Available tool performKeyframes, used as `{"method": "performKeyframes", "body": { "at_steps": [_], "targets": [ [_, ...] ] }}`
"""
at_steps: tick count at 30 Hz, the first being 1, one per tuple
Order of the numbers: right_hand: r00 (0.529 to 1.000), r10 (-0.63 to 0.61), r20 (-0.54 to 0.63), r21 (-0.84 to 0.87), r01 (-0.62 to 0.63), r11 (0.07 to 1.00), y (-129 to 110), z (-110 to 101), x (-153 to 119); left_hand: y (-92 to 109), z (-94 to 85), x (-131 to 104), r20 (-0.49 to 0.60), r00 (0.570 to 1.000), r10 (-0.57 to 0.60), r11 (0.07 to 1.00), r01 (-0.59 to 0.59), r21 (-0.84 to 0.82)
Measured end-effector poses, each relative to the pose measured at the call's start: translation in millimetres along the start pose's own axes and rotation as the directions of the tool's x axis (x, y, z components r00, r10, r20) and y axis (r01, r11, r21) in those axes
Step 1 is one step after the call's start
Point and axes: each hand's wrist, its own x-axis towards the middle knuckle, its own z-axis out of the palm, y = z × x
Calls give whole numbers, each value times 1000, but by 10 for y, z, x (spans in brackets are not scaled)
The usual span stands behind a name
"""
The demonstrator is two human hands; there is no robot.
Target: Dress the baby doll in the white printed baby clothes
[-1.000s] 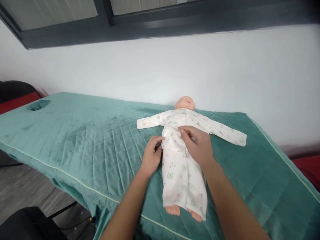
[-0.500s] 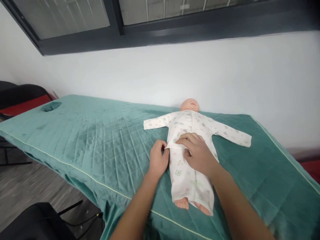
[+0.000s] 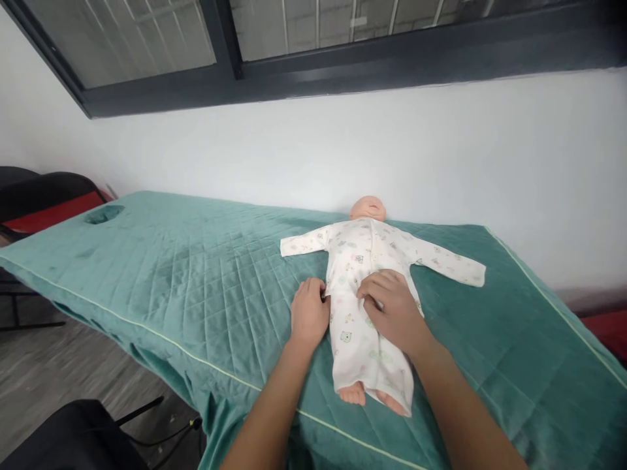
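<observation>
A baby doll (image 3: 368, 207) lies on its back on the green-covered bed, head toward the wall and feet toward me. It wears a white printed baby shirt (image 3: 349, 251) with sleeves spread wide, and matching trousers (image 3: 353, 346) from which the toes stick out. At the left side of the doll's waist, my left hand (image 3: 309, 310) is closed, its curled fingertips at the shirt's lower edge. Over the belly lies my right hand (image 3: 392, 303), fingers bent together on the cloth near the shirt's hem. Its fingertips are partly hidden.
The quilted green cover (image 3: 196, 281) spreads over a long bed with a face hole (image 3: 104, 214) at the far left. Behind it stand a white wall (image 3: 274, 156) and a dark window frame (image 3: 313, 75). Black-and-red chairs (image 3: 53, 212) and a black seat (image 3: 68, 434) are at left.
The shirt's hem, earlier raised slightly at the waist, now lies flatter. My right hand has shifted slightly right and its fingers have drawn in. My left hand stays at the doll's side.
</observation>
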Motion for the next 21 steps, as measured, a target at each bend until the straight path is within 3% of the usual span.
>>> {"method": "performKeyframes", "body": {
  "at_steps": [3, 6, 9, 11, 14, 21],
  "targets": [
    [1000, 10, -26, 71, -9, 997, -8, 6, -65, 15, -25, 10, 46, 999, -12, 998, 9, 56],
    [983, 99, -152, 137, -79, 987, 21, 21, -229, 15, -51, 0, 64, 998, -5, 998, 1, 61],
    [908, 253, -334, 112, -229, 967, 96, 28, -490, 8, -59, -13, 49, 999, -13, 999, 11, 47],
    [850, 355, -389, 68, -358, 931, 162, 25, -666, 4, -57, -22, 34, 999, -25, 999, 24, 25],
    [812, 470, -346, 26, -493, 870, 244, 21, -842, -9, -51, -45, 22, 999, -39, 999, 40, -25],
    [849, 513, -124, 29, -514, 858, 265, -44, -932, -143, -46, -68, -74, 996, 47, 987, -58, -148]
  ]
}}
